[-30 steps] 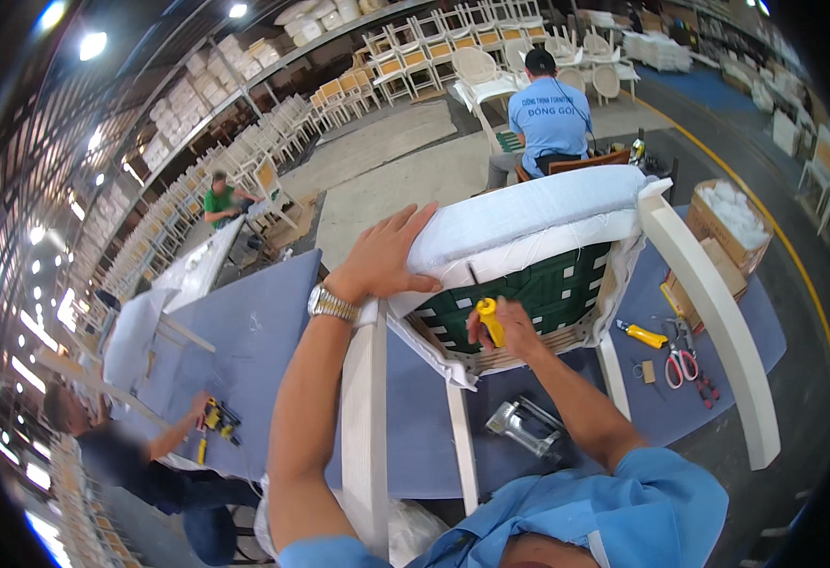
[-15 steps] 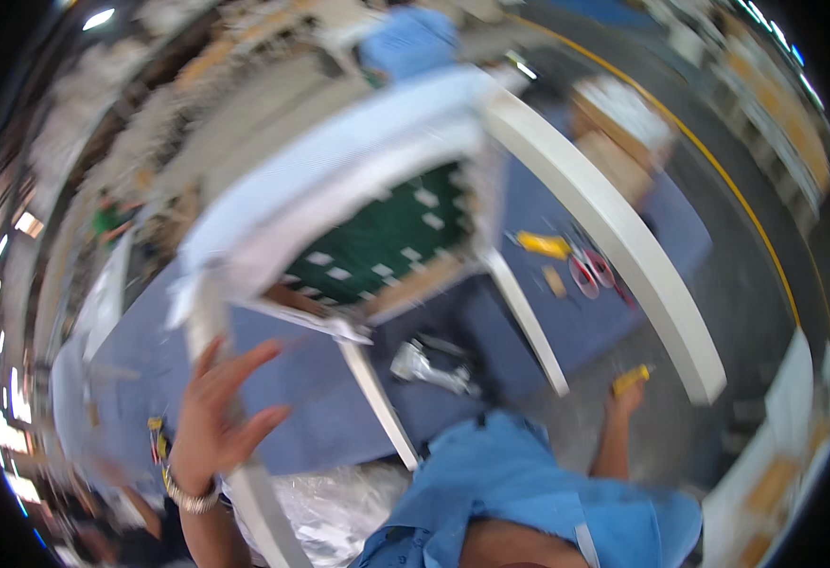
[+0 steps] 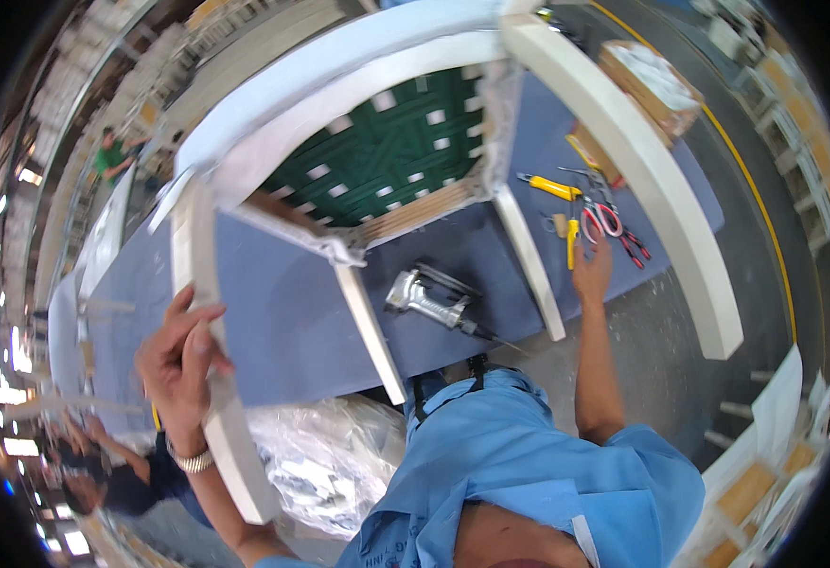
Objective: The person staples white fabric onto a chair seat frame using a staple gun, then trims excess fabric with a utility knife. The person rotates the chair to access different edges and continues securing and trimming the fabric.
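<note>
Head view: above the counter, shows a tilted chair, edged already in white cloth, with green webbing still bare; left hand loosely spread beside, right hand well apart at yellow-handled tool, grip unclear.

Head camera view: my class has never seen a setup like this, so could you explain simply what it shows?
There is no machine here, just a person's two bare hands. A wide fisheye camera on their head looks down, so straight edges bend, and the blue shirt below is the wearer's own. A white-covered chair is turned so its green webbing faces the camera. On the blue-grey table lie a silver handheld tool and red-handled scissors. The left hand, loosely open, is at a chair leg. The right hand is at a yellow-handled tool; whether it grips it is unclear.
</note>
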`<state>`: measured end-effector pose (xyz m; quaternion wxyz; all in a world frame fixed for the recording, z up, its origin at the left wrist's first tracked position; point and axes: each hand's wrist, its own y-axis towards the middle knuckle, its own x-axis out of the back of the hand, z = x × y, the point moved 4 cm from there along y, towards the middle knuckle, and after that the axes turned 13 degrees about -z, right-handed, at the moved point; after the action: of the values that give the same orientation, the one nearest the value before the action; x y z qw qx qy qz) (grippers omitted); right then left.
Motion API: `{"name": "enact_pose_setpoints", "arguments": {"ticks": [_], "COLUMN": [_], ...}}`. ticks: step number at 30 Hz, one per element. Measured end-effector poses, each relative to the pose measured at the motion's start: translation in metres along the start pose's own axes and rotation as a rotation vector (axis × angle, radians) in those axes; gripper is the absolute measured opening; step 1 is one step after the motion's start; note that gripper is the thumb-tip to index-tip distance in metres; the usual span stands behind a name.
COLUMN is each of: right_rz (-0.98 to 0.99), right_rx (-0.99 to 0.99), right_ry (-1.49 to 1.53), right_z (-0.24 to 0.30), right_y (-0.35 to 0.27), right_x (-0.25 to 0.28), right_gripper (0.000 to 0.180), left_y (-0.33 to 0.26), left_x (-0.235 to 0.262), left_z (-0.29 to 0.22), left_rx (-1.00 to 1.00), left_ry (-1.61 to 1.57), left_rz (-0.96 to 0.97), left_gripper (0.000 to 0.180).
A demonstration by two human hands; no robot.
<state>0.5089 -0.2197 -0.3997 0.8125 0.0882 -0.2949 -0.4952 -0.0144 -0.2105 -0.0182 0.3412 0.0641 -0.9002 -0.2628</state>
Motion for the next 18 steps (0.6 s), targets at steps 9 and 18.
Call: {"name": "enact_pose_setpoints", "arguments": {"ticks": [9, 18], "right_rz": [0.8, 0.855], "right_rx": [0.349, 0.314], "right_ry": [0.031, -0.266], "right_z": [0.106, 0.112], "right_y": [-0.213, -0.228], "right_x": [-0.122, -0.175], "right_gripper": [0.077, 0.075], "left_y": [-0.01, -0.023], "left_x": [0.012, 0.007], "left_z": [0.024, 0.017], "left_rx": [-0.113, -0.262], "left_ry": [-0.49, -0.58], "left_rz": [-0.048, 0.003], "left_gripper": [0.047, 0.038]}}
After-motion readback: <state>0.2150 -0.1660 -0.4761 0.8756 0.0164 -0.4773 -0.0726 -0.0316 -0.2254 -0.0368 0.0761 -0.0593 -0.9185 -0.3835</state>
